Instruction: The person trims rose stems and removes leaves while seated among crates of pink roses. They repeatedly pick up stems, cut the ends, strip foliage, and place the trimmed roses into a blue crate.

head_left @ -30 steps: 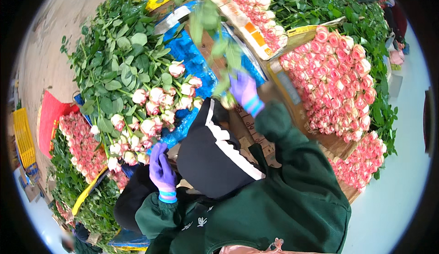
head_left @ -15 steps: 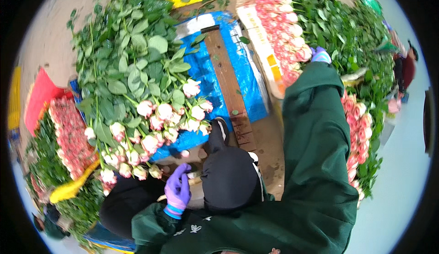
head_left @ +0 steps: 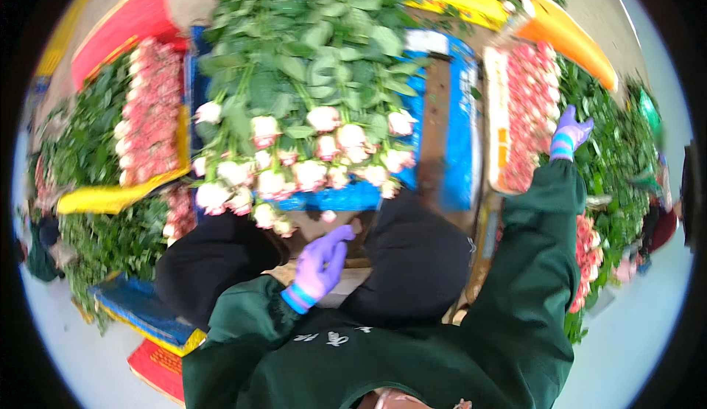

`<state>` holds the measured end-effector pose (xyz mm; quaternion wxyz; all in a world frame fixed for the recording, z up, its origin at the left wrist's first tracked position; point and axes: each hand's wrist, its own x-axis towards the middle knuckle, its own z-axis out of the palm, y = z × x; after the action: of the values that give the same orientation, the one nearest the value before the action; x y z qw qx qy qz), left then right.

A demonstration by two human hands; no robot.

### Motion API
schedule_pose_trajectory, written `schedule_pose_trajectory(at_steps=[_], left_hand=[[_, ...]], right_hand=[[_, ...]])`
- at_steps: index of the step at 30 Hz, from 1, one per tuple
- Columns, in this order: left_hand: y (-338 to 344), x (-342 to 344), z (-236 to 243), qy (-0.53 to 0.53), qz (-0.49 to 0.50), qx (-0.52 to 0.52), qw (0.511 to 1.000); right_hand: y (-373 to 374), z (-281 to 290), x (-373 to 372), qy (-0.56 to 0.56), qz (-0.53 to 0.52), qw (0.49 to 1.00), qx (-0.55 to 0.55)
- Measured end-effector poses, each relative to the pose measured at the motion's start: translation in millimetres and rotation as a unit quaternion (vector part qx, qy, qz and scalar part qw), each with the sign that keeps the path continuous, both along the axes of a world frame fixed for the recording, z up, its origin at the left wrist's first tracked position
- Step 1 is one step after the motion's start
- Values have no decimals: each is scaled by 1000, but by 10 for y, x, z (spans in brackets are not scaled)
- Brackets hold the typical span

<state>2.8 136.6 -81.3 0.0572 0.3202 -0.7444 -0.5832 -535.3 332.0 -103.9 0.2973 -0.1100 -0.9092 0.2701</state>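
Note:
My left hand (head_left: pixel 320 267), in a purple glove, hovers between my knees with loosely bent fingers and nothing visible in it. Just beyond it, loose pink-and-white roses (head_left: pixel 352 141) lie in front of me, blooms toward me and leafy stems (head_left: pixel 317 48) pointing away. My right arm is stretched out to the right. Its gloved hand (head_left: pixel 571 133) is open, fingers apart, at the border between the packed blooms (head_left: pixel 530 107) and green leaves (head_left: pixel 600 103) of a rose bundle. Whether it touches the bundle I cannot tell.
The loose roses rest on a blue sheet (head_left: pixel 456 166) with a brown wooden strip (head_left: pixel 436 107). To the left stands another packed rose bundle (head_left: pixel 153 114) between a red sheet (head_left: pixel 129 29) and a yellow strip (head_left: pixel 110 199). Far right, a person (head_left: pixel 659 228) is partly visible.
My view has swung right-to-left across the scene, so the loose roses now sit more centrally. My right hand's fingers now show spread apart; my left hand stays near my knees.

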Motion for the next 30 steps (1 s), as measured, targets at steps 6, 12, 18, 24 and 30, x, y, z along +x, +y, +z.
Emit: schedule_pose_trajectory(at_steps=[6,12,18,24,30], left_hand=[[-24,166,90,161,15,-67,985],[-114,332,551,129,-32,-5,991],[-155,457,464,237,39,2,971],[-78,590,503,244,17,87,966],[11,678,470,229,15,57,972]], right_hand=[[-2559,613,2390,-260,650,708,86],[-3960,616,3597,-384,580,692,192],[-3990,346,3520,-483,493,720,69],[-2979,554,2617,-607,579,432,-331],[-2576,1307,2831,-541,581,473,-382]])
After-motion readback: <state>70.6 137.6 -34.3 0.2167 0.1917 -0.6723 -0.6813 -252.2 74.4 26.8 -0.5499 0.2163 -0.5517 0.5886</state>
